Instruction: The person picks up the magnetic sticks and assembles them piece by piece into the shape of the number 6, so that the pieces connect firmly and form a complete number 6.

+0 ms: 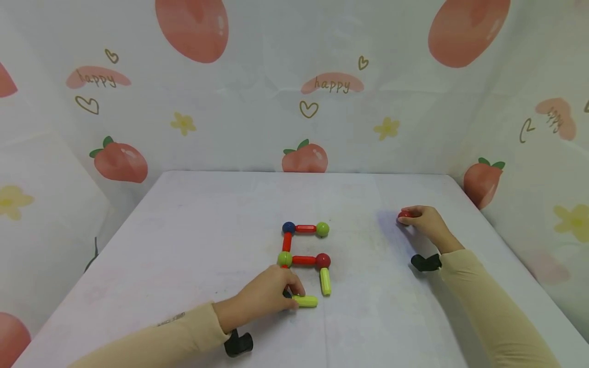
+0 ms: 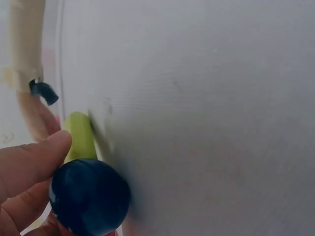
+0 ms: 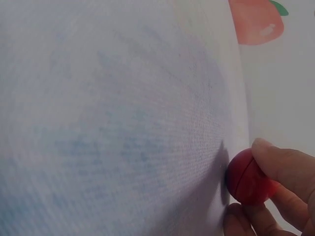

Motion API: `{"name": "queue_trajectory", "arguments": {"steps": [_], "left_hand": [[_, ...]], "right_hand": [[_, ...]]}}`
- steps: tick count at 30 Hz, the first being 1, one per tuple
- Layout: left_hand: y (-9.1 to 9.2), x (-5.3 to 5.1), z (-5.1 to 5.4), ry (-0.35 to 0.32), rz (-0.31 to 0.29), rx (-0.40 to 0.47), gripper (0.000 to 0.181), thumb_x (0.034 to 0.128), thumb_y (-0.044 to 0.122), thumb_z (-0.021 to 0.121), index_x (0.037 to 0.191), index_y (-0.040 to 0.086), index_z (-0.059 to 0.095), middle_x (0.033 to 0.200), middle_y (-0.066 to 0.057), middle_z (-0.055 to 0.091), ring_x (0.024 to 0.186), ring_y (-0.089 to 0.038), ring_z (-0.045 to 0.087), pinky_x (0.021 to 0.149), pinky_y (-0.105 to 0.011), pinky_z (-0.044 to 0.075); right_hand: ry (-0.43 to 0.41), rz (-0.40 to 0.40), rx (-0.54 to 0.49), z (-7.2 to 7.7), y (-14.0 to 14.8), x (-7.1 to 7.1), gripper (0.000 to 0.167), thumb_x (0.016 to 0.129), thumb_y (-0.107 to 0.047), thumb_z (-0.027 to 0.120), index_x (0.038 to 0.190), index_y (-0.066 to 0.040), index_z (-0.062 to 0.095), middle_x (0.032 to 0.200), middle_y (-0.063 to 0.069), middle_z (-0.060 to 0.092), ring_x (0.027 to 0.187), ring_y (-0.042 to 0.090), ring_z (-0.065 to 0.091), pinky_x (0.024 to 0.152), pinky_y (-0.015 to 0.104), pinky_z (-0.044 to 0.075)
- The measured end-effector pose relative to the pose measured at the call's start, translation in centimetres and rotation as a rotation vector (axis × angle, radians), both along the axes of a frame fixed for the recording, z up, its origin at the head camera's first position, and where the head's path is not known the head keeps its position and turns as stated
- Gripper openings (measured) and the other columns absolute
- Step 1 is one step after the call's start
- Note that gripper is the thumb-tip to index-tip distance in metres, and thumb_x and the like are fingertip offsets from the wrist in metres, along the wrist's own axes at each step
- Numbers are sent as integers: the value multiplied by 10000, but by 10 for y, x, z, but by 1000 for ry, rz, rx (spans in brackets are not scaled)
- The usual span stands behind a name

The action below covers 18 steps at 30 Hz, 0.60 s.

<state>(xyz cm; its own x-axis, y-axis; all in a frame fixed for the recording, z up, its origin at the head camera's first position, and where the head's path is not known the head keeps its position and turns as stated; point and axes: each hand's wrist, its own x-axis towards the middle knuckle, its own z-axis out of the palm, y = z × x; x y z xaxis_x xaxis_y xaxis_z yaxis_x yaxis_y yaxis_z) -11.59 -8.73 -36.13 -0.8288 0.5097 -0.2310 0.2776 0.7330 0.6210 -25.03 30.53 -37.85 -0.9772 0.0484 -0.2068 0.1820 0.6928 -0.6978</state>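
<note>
My left hand pinches a yellow-green magnetic rod at the near end of a figure of rods and balls. In the left wrist view, a dark blue ball sits against that rod, and the thumb lies beside where they meet. Farther right, my right hand holds a red ball between thumb and fingers, low over the white table. The figure also has a blue ball, green balls, a red ball, red rods and a second yellow-green rod. My left hand hides part of its lower left.
The white table ends at a back edge before a cloth backdrop printed with peaches. Black wrist-worn devices stick out near both sleeve cuffs. A faint purplish stain marks the tabletop near the right hand.
</note>
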Motion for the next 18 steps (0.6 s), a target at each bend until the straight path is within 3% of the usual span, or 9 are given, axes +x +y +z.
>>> {"name": "queue_trajectory", "arguments": {"steps": [5,18], "left_hand": [[3,0,-1,50,-25,-63,210,711,146,797,899,220,738,825,155,671,805,-28,516,702,-175,469],[5,1,2,51,-25,-105,207,713,165,799,901,228,739,818,154,668,823,-37,506,704,-183,471]], "right_hand": [[-1,-2,8,0,1,0,600,884,-338,630,1318,36,454,1303,268,481,1193,367,413,1021,521,330],[4,23,-27,0,-3,3,586,880,-330,636,1311,31,470,1296,259,509,1201,356,421,1015,518,342]]}}
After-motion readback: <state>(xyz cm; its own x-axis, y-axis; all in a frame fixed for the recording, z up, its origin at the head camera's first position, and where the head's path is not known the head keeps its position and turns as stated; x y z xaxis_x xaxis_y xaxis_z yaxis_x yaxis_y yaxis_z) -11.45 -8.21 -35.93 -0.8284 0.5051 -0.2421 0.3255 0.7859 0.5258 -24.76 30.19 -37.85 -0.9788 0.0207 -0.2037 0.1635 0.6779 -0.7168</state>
